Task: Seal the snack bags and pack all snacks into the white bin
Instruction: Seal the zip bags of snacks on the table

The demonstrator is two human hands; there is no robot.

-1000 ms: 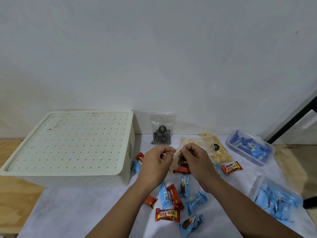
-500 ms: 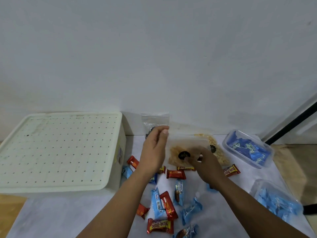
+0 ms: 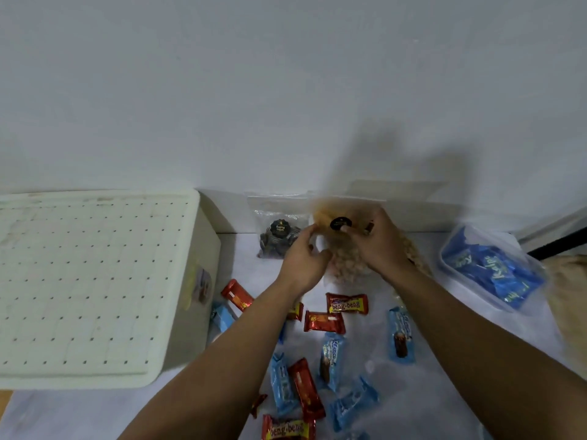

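Holding the snack bag [image 3: 341,249] mid-frame, right hand [image 3: 379,246] is gripping it while left hand [image 3: 303,265] is pinching its edge to seal it.

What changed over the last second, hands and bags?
Both hands carried the tan snack bag away from the body toward the wall. The right hand still grips it near its black sticker; the left hand now touches its left edge. The white bin, dark snack bag and loose wrapped snacks stayed.

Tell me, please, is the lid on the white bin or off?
On: the perforated lid lies flat across the white bin, covering its whole top.
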